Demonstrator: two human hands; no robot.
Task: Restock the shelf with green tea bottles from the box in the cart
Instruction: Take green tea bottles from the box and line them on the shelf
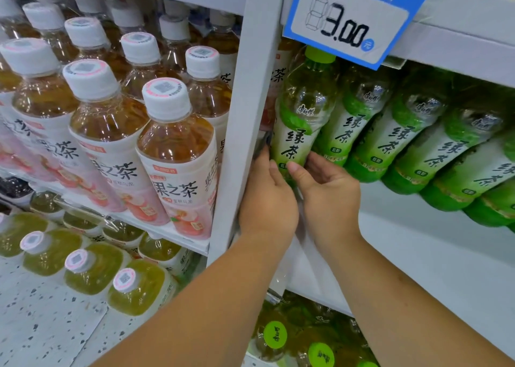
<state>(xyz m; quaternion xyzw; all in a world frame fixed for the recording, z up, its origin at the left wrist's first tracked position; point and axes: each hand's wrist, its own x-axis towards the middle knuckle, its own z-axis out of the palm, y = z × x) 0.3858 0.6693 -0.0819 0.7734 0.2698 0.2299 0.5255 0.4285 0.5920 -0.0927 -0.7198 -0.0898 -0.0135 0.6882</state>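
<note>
A green tea bottle (pixel 302 110) with a green cap and a green-and-white label stands at the left end of the white shelf (pixel 434 244), right beside the grey upright post (pixel 245 116). My left hand (pixel 267 199) and my right hand (pixel 328 194) both hold its lower part, fingers curled round it from either side. More green tea bottles (pixel 412 138) stand in a row to its right on the same shelf. The box and the cart are out of view.
Peach tea bottles with white caps (pixel 167 132) fill the shelf left of the post. Yellow-green drinks (pixel 92 269) sit below them. A blue price tag (pixel 354 18) hangs above the green tea. More green-capped bottles (pixel 306 339) stand on the shelf underneath.
</note>
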